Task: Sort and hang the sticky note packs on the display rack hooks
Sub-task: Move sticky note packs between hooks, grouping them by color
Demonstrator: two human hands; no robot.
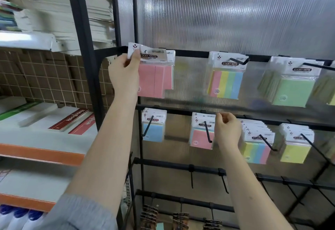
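Observation:
My left hand (pixel 125 73) pinches the top left corner of a pink sticky note pack (pixel 154 77) held up against the rack's upper bar (pixel 192 53). My right hand (pixel 226 131) pinches the white header of a pink pack (pixel 200 139) that hangs on a hook (pixel 207 131) of the second bar. On the upper bar hang a multicolour pack (pixel 225 84) and green packs (pixel 293 92). The second bar also carries blue packs (pixel 153 131), multicolour packs (pixel 256 151) and yellow packs (pixel 295 152).
Bare black hooks (pixel 191 179) stick out from the third bar, and dark packs (pixel 148 217) hang at the bottom. A ribbed translucent panel (pixel 226 15) backs the rack. Left of the black frame post (pixel 85 63), shelves hold red notebooks (pixel 72 121) and paper stacks (pixel 59 12).

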